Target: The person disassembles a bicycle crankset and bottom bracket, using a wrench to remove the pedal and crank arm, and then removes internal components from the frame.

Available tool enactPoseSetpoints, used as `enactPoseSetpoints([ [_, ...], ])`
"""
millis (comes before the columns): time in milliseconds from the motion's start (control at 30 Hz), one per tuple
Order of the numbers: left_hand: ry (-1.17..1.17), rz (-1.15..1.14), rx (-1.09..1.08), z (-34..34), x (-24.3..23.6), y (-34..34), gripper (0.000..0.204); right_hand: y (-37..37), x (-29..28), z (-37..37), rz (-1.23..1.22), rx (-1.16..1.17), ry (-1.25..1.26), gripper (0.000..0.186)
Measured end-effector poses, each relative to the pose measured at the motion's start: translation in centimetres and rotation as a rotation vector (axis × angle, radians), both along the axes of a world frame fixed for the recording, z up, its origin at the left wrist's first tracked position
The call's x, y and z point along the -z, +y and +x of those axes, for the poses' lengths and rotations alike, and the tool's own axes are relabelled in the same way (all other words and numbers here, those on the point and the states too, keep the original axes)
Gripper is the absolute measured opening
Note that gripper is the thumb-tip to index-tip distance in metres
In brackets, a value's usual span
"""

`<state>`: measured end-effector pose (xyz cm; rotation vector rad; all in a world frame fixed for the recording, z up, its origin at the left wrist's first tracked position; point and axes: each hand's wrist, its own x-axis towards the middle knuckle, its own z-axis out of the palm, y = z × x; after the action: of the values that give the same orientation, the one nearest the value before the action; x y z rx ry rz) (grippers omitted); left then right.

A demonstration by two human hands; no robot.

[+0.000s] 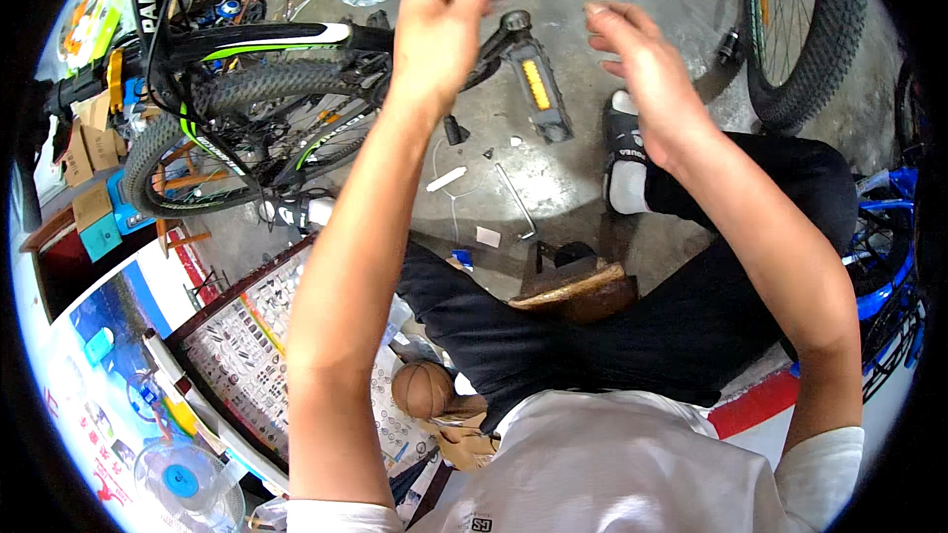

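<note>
My left hand (441, 39) is raised beside the bicycle's crank, with its fingers bent and the thumb pressed near them. What it holds, if anything, is hidden. My right hand (647, 79) hovers apart to the right, its fingers stretched out with nothing in them. Between the hands, a black pedal (538, 94) with a yellow reflector hangs on the crank arm (499, 47). The black, white and green bicycle frame (267, 42) extends to the left, with a knobbly tyre (148, 153) below it.
An L-shaped hex key (516, 201), a white tube (447, 179) and small bits lie on the concrete floor. Another bicycle wheel (798, 39) stands at far right. A basketball (423, 390) is near my left leg, beside a display case (242, 341) of small parts.
</note>
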<state>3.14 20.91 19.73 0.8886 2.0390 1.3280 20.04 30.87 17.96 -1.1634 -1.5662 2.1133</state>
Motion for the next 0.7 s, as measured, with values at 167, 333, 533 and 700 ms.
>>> enactPoseSetpoints([
  [167, 0.411, -0.130, 0.033, 2.2, 1.2, -2.9, 0.027, 1.0, 0.5, -1.9, -0.083, 0.001, 0.086, 0.047],
  [333, 0.786, -0.195, 0.051, 2.5, 1.8, -3.9, 0.020, -0.4, 1.1, -2.4, -0.094, -0.033, 0.098, 0.047],
  [533, 0.739, -0.184, -0.139, 0.7, -0.7, -4.3, 0.013, -1.4, 0.5, -1.0, -0.051, -0.119, 0.121, 0.059],
  [700, 0.146, 0.127, -0.385, 1.0, -4.5, -7.2, 0.025, -1.7, 1.7, -0.6, 0.169, -0.247, 0.070, 0.079],
])
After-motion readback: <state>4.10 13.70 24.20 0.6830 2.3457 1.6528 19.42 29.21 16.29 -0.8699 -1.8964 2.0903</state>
